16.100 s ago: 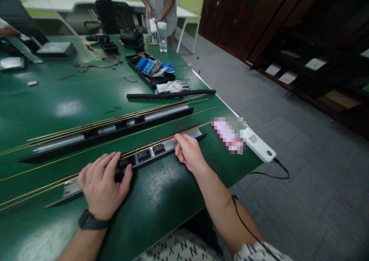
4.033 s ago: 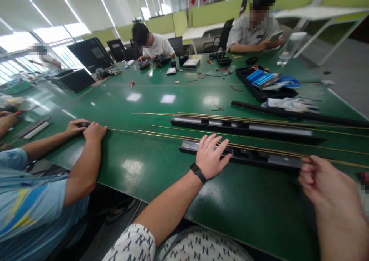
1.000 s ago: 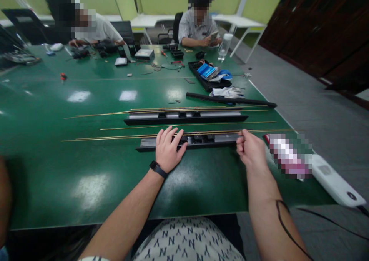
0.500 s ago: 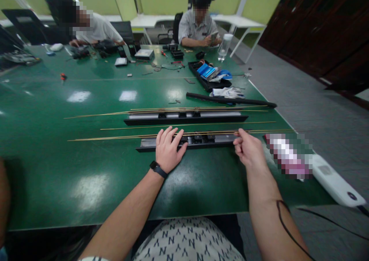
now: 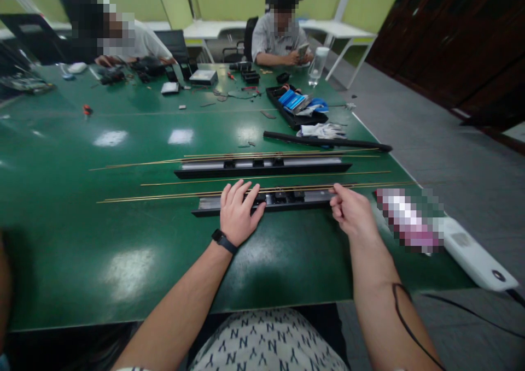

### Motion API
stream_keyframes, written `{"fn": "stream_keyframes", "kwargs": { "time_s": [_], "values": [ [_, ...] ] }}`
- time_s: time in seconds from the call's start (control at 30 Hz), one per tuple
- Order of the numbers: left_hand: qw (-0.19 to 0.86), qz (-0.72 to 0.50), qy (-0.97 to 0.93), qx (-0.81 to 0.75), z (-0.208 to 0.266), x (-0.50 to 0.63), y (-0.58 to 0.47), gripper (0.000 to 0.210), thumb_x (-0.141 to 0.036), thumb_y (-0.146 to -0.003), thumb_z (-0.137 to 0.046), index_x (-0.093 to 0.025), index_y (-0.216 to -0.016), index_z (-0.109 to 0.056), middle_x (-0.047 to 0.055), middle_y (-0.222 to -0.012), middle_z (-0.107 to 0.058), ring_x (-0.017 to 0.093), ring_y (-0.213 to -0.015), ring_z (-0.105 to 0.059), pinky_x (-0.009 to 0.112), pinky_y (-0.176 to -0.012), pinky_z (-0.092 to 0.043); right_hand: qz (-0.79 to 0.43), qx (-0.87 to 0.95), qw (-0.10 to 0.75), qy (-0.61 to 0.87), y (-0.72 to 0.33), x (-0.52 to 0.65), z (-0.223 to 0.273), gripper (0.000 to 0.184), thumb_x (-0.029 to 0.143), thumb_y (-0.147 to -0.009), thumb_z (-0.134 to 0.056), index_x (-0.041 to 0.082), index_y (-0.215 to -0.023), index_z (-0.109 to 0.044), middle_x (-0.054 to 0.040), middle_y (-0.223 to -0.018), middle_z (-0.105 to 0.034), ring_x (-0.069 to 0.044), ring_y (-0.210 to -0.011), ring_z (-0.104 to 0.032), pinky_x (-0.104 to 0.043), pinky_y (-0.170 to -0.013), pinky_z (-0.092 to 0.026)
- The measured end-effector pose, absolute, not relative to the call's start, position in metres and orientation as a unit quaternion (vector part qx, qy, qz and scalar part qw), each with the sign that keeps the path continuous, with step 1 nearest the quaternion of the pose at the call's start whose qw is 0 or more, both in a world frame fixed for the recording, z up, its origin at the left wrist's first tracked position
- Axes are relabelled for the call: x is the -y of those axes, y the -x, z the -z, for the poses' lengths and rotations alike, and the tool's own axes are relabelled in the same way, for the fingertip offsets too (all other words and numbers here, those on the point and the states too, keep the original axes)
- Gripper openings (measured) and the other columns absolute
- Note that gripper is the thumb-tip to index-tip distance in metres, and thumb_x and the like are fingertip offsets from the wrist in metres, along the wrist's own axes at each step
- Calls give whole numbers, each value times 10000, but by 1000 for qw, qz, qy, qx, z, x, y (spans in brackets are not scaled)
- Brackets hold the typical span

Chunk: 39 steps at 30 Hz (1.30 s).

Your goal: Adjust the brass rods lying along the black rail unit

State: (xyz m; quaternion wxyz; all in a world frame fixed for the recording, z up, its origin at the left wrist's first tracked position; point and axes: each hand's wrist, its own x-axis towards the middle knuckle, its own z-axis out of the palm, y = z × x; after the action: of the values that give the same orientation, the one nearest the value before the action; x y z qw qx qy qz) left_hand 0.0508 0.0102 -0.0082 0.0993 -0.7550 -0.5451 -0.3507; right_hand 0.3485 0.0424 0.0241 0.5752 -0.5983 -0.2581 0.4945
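Note:
Fingers stretched, my left hand (image 5: 240, 210) lies across the middle of the nearer black-edged channel (image 5: 221, 211), over thin brass-coloured rods (image 5: 156, 197) that run along it. Dark blocks (image 5: 287, 195) sit inside this channel. At its right end my right hand (image 5: 350, 207) is closed in a pinch at the rods; the fingertips partly hide what is between them. A single rod (image 5: 184, 181) lies just beyond. Farther off, a second similar channel (image 5: 262, 170) has more rods resting along it.
Beyond the channels lie a black strip (image 5: 328, 142), white gloves (image 5: 322, 130) and a black tray (image 5: 283, 106) holding blue items. A white device (image 5: 478, 253) with a cable lies at the right edge. Two people sit across the green table (image 5: 123, 229).
The near rods have shifted slightly at their left ends. My hands keep almost the same pose, and the whole view has moved a little.

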Motion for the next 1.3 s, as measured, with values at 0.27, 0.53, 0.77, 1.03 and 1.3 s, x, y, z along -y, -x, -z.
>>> {"fn": "stream_keyframes", "kwargs": {
  "time_s": [0.27, 0.53, 0.77, 1.03, 1.3],
  "values": [
    [86, 352, 754, 548, 7, -10, -51, 455, -394, -963, -654, -253, -1396, -640, 106, -1396, -671, 307, -1410, -537, 536, -1261, -292, -452, 245, 610, 603, -352, -46, -19, 313, 436, -809, -811, 173, -784, -642, 13, -498, -601, -69, -263, -391, -169, -239, -201],
    [88, 356, 753, 546, 6, -9, -51, 444, -390, -967, -649, -255, -1390, -641, 103, -1386, -675, 303, -1407, -540, 526, -1262, -293, -490, 260, 584, 593, -349, -43, -23, 312, 401, -778, -859, 173, -785, -646, 24, -508, -595, -59, -269, -389, -156, -244, -211],
    [92, 354, 755, 545, 8, -9, -50, 450, -388, -968, -651, -252, -1396, -632, 102, -1399, -666, 294, -1415, -530, 522, -1264, -290, -449, 237, 611, 607, -351, -44, -23, 300, 405, -802, -826, 185, -768, -624, 23, -509, -602, -70, -272, -395, -167, -240, -220],
    [96, 347, 757, 545, 7, -10, -51, 446, -397, -974, -639, -254, -1396, -631, 103, -1397, -671, 300, -1413, -535, 531, -1254, -304, -521, 277, 559, 583, -345, -42, -24, 328, 399, -754, -868, 131, -816, -688, 8, -516, -612, -50, -266, -376, -155, -240, -206],
    [93, 346, 755, 549, 7, -10, -51, 451, -395, -973, -640, -258, -1403, -629, 103, -1402, -669, 302, -1412, -539, 536, -1253, -315, -486, 247, 599, 586, -348, -42, -22, 258, 355, -769, -839, 162, -805, -671, 26, -494, -593, -60, -267, -367, -162, -240, -221]
  ]
}}
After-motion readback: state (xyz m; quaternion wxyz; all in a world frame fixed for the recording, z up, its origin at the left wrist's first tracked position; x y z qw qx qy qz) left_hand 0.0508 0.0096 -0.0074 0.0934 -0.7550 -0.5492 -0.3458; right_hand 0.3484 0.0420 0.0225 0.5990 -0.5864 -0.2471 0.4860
